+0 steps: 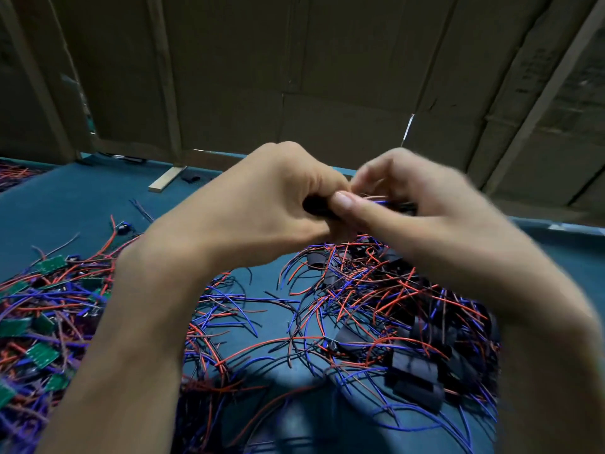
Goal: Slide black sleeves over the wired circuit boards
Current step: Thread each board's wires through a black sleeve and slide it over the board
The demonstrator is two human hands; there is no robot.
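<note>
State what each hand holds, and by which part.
Left hand grips a black sleeve around its body; right hand pinches the wires beside the sleeve's mouth.

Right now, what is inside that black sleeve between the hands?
The left hand grips the sleeve; blue and red wires run out of it toward the right hand. The fingers cover the sleeve's opening, so any board inside cannot be seen.
</note>
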